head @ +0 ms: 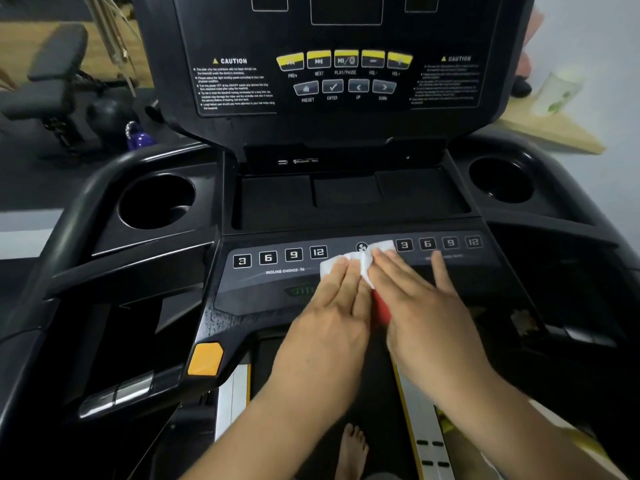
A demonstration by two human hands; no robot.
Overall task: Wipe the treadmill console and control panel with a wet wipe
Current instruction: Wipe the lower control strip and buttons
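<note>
A white wet wipe (363, 259) lies spread on the treadmill's lower control panel (277, 271), in the middle between the two rows of number keys. My left hand (332, 313) presses flat on its left part with straight fingers. My right hand (422, 306) lies flat on its right part, fingers straight and spread toward the right number keys (438, 243). A red button (381, 308) shows between my two hands. The upright console (343, 74) with yellow and grey buttons rises behind.
Cup holders sit at the left (157, 202) and right (500, 180) of a shallow middle tray (346, 199). An orange button (205, 359) sits on the left handle. A blue kettlebell (138, 138) and a bench stand on the floor at left. My bare foot (351, 452) is on the belt.
</note>
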